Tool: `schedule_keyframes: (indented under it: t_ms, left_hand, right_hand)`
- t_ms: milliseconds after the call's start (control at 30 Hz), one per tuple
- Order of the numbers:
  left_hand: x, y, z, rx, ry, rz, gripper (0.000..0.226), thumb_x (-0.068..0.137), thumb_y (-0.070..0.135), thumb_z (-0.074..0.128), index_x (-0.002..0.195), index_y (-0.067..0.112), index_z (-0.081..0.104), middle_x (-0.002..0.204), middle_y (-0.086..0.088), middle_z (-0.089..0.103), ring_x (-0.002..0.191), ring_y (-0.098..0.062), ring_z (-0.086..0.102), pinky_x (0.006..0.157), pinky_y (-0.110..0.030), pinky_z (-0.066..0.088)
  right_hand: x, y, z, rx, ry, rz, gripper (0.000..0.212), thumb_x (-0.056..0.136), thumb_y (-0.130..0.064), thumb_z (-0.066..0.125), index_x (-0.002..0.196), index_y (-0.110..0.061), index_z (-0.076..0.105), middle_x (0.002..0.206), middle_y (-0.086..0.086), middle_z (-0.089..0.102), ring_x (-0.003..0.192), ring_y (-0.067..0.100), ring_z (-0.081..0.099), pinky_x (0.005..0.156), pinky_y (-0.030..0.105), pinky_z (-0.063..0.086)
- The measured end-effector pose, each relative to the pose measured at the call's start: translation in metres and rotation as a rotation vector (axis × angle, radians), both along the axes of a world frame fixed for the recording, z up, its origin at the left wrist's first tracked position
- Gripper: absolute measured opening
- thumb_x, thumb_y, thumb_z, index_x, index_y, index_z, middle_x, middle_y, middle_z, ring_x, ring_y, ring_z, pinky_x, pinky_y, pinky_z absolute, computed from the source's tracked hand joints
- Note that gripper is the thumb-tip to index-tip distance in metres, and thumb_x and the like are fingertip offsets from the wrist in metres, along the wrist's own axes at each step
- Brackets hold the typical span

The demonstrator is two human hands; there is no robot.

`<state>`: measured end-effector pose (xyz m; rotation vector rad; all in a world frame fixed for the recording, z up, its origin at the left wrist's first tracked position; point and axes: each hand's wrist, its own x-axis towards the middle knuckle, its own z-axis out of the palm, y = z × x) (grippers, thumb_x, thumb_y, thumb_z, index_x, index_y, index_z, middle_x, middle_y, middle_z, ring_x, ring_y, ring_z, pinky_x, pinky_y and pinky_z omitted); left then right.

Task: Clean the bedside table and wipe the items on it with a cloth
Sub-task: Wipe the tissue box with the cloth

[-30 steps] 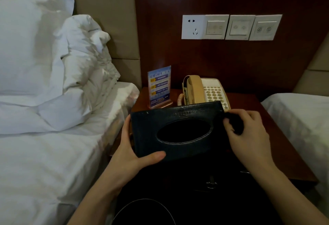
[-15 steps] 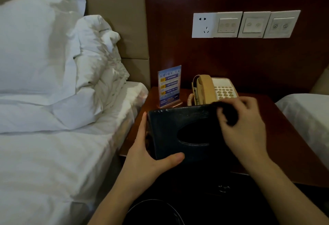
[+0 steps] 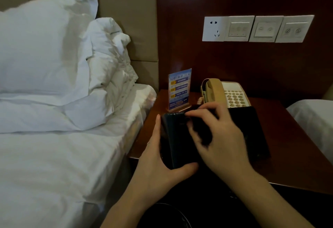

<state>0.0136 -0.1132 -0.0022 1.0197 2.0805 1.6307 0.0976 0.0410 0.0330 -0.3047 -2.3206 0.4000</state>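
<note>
On the dark wooden counter (image 3: 288,137) beside the bed (image 3: 54,155), the left hand (image 3: 158,170) grips the black tissue box (image 3: 173,137) while the right hand's (image 3: 221,137) fingers pinch a dark cloth (image 3: 201,130) on its top, wiping; next likely the phone (image 3: 225,92) at twelve o'clock.

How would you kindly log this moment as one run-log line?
left hand: holds tissue box | right hand: wipes box top with dark cloth | phone, sign: behind box

Place: hotel bedroom
Evidence: white-made bed (image 3: 54,155), bedside table (image 3: 288,155) with corded phone (image 3: 225,92), printed notice stand (image 3: 179,89), wall switch panel (image 3: 257,29)
</note>
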Motion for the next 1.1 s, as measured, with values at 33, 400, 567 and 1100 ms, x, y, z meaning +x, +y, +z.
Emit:
schedule_keyframes:
  t_ms: [33, 400, 567, 1100]
  left_hand:
    - [-0.001, 0.0, 0.001, 0.0, -0.001, -0.001, 0.128, 0.061, 0.049, 0.094, 0.145, 0.071, 0.0, 0.141, 0.043, 0.041, 0.132, 0.016, 0.041, 0.113, -0.027, 0.041]
    - [0.005, -0.004, -0.002, 0.016, 0.066, -0.005, 0.126, 0.066, 0.04, 0.093, 0.147, 0.069, 0.001, 0.14, 0.041, 0.041, 0.131, 0.017, 0.042, 0.11, -0.027, 0.044]
    - [0.0, -0.006, 0.001, 0.082, -0.017, -0.048, 0.112, 0.073, 0.035, 0.09, 0.152, 0.06, 0.014, 0.138, 0.043, 0.046, 0.128, 0.017, 0.046, 0.101, -0.017, 0.044]
    - [-0.016, 0.003, -0.017, 0.197, -0.285, 0.107, 0.081, 0.069, 0.082, 0.068, 0.143, 0.062, 0.04, 0.144, 0.004, 0.059, 0.134, -0.016, 0.054, 0.112, -0.054, 0.043]
  right_hand:
    - [0.002, 0.01, 0.001, -0.034, 0.031, -0.065, 0.032, 0.087, -0.037, 0.058, 0.118, -0.031, 0.06, 0.129, -0.007, 0.042, 0.103, 0.005, 0.048, 0.076, 0.012, 0.039]
    - [0.002, -0.014, 0.004, -0.027, 0.013, 0.067, 0.032, 0.089, -0.037, 0.057, 0.12, -0.031, 0.06, 0.129, -0.01, 0.04, 0.107, -0.001, 0.046, 0.083, 0.013, 0.044]
    - [-0.001, -0.006, 0.008, -0.08, 0.048, 0.079, 0.031, 0.091, -0.041, 0.055, 0.12, -0.032, 0.063, 0.126, -0.015, 0.041, 0.107, -0.003, 0.046, 0.085, 0.014, 0.043]
    - [0.037, -0.01, -0.017, -0.075, -0.057, 0.039, 0.025, 0.088, -0.041, 0.058, 0.111, -0.037, 0.065, 0.116, -0.016, 0.046, 0.093, 0.004, 0.06, 0.072, 0.024, 0.055]
